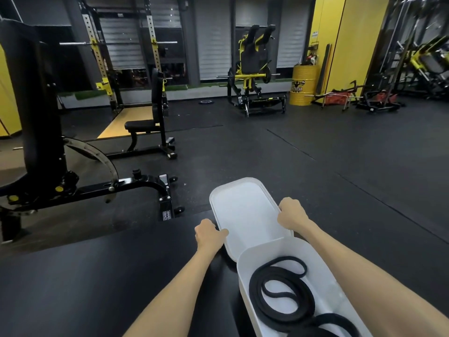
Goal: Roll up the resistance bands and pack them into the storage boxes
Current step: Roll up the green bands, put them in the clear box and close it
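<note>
With coiled black rubber resistance bands (279, 293) lying in the white plastic storage box (323, 283), left hand (209, 233) and right hand (291, 214) grip its white rectangular lid (243, 210), closing presumably remaining.

Head cam, single wide-angle view, pitched forward and down.
My one feed looks out over both forearms: white plastic storage box (323, 271) close at the bottom edge, right of centre; left hand (209, 235) and right hand (291, 214) gripping its flat white lid (243, 210) mid-frame; black rubber gym floor (291, 154) runs to grey roller shutters (213, 37) far back.
</note>
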Demonstrator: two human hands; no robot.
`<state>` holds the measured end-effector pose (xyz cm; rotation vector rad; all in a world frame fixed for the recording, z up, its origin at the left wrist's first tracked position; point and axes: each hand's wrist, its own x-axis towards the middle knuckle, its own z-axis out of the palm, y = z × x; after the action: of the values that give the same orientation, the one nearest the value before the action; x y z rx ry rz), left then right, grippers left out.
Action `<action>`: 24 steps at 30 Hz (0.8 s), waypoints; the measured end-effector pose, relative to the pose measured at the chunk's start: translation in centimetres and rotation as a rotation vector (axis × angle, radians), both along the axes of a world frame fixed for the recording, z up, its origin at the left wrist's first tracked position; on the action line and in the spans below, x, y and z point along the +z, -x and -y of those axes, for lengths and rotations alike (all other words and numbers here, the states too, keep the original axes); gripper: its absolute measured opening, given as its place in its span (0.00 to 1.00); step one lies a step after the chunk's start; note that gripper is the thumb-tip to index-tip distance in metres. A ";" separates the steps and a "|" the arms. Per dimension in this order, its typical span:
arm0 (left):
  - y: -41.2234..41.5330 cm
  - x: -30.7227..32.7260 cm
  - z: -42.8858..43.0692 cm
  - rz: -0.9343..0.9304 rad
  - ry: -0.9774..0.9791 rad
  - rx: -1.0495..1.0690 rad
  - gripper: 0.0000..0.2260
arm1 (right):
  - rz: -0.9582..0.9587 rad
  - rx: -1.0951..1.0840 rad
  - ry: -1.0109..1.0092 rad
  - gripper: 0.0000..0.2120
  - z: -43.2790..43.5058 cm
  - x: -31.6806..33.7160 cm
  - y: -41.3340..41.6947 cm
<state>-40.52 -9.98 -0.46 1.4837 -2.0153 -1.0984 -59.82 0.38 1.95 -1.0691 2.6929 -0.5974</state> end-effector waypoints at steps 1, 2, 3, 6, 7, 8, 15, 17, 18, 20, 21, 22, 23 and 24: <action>-0.2 0.4 -0.3 -0.050 -0.009 0.009 0.13 | 0.021 -0.017 0.055 0.14 -0.3 0.2 0.2; -0.3 0.8 -0.5 -0.110 -0.026 0.007 0.10 | 0.040 -0.044 0.115 0.12 -0.6 0.5 0.3; -0.5 1.3 -0.9 -0.173 -0.046 0.002 0.07 | 0.062 -0.067 0.182 0.09 -1.0 0.8 0.3; -1.3 2.8 -1.9 -0.364 -0.055 0.033 0.04 | 0.131 -0.080 0.370 0.06 -2.6 2.3 -0.3; -1.6 3.2 -2.2 -0.416 -0.050 0.056 0.04 | 0.153 -0.074 0.413 0.06 -3.2 2.8 -0.6; -1.8 3.5 -2.4 -0.458 -0.061 0.077 0.04 | 0.174 -0.071 0.455 0.06 -3.8 3.2 -0.9; -3.7 3.9 -5.8 -0.678 -0.211 0.095 0.17 | 0.311 -0.050 0.585 0.03 -8.5 3.8 -2.5; -4.2 4.4 -7.5 -0.677 -0.274 0.119 0.23 | 0.260 -0.022 0.576 0.03 -10.1 3.8 -3.5; -4.4 4.6 -8.3 -0.671 -0.304 0.116 0.24 | 0.238 -0.018 0.572 0.04 -10.9 3.6 -3.8; -4.7 4.5 -9.6 -0.715 -0.383 0.048 0.27 | 0.306 0.053 0.583 0.04 -12.8 3.4 -4.7; -4.8 4.5 -10.2 -0.741 -0.418 0.001 0.29 | 0.370 0.131 0.591 0.04 -13.7 3.3 -5.1; -4.9 4.7 -10.8 -0.753 -0.448 -0.041 0.28 | 0.444 0.194 0.600 0.05 -14.6 3.2 -5.4; -5.1 4.7 -11.3 -0.738 -0.459 -0.074 0.27 | 0.512 0.218 0.608 0.06 -15.5 3.1 -5.8; -5.3 4.8 -11.8 -0.717 -0.459 -0.103 0.25 | 0.569 0.221 0.622 0.07 -16.2 2.9 -5.9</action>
<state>-35.25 1.80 4.36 0.9458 -1.3953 -1.8968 -53.91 16.55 4.90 -1.0783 1.9028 -1.4862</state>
